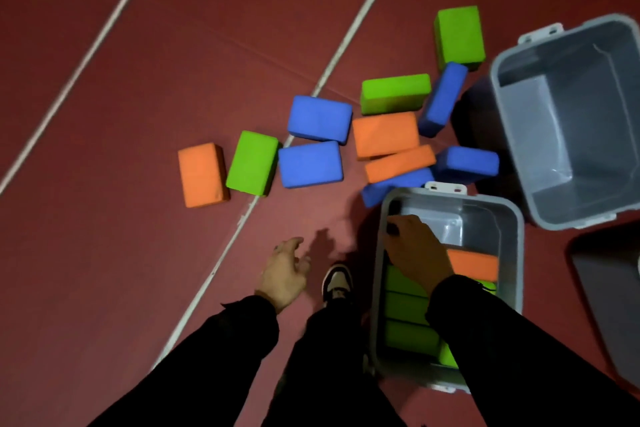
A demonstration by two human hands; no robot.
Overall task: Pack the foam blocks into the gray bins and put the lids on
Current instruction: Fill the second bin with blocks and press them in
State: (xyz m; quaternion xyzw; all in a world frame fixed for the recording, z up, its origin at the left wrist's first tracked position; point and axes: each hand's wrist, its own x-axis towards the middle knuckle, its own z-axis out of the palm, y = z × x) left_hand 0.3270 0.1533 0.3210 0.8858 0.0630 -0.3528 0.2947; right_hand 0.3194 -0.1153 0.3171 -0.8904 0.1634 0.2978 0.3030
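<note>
Several foam blocks lie loose on the red floor: orange (202,175), green (252,163), blue (310,165) and more heaped behind. The near gray bin (512,218) holds green blocks (407,315) along its left side and an orange block (474,265) on top. My right hand (415,250) is inside this bin, palm down over the orange block's left end, fingertips at the bin's left wall; its grip is hidden. My left hand (284,270) hangs above the floor left of the bin, fingers relaxed, holding nothing. A second gray bin (498,80) stands unfilled at the right.
A dark flat lid (609,305) lies at the right edge, and another dark shape (472,118) sits beside the far bin. My shoe (337,282) stands just left of the near bin. White lines (221,253) cross the floor.
</note>
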